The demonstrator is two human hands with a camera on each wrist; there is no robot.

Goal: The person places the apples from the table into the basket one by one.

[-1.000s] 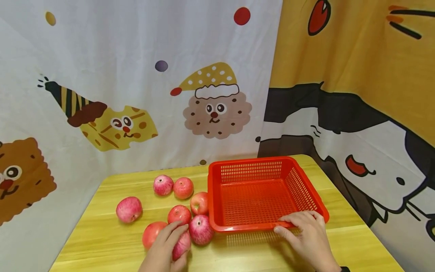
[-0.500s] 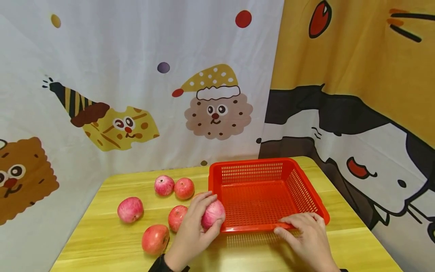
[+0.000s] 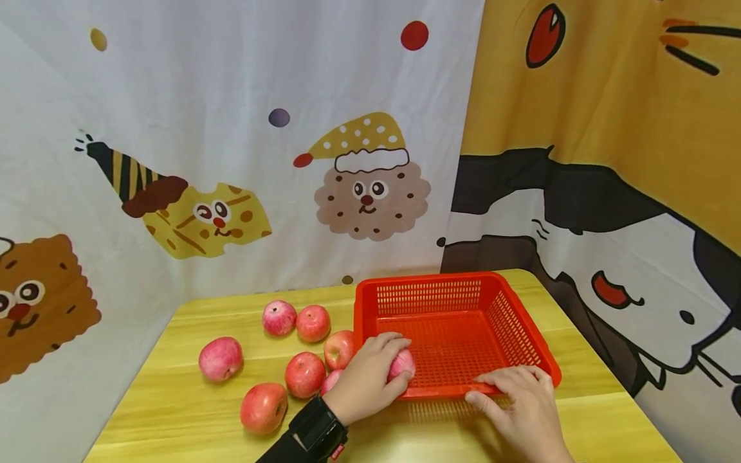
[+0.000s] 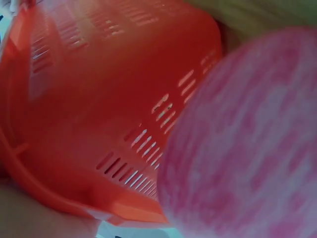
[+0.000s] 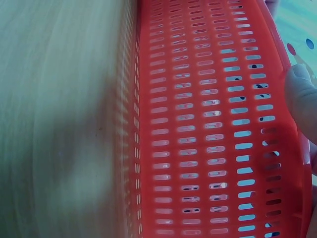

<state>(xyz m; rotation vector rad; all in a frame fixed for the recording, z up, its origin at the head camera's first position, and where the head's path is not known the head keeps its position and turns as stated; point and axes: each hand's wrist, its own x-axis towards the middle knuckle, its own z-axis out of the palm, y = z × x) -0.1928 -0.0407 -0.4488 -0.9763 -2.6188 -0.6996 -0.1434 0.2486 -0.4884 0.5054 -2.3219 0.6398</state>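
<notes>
My left hand (image 3: 367, 379) grips a pink streaked apple (image 3: 403, 364) inside the near left corner of a red plastic basket (image 3: 457, 344). In the left wrist view, that apple (image 4: 247, 144) fills the right side, with the slotted basket wall behind it. My right hand (image 3: 521, 405) holds the basket's front rim near its right end, thumb outside and fingers over the top. The right wrist view shows the thumb (image 5: 302, 96) against the rim above the slotted side. Close to the left wrist, another apple (image 3: 330, 382) is partly hidden by the hand.
Several more apples lie on the wooden table (image 3: 173, 418) left of the basket, one (image 3: 339, 349) right beside its wall and one (image 3: 221, 359) farther left. Behind the table hang printed curtains (image 3: 231, 83). A black band (image 3: 317, 424) circles the left wrist.
My left hand has picked up the apple from the near group and carried it right, over the rim into the basket. The right hand stays on the front rim.
</notes>
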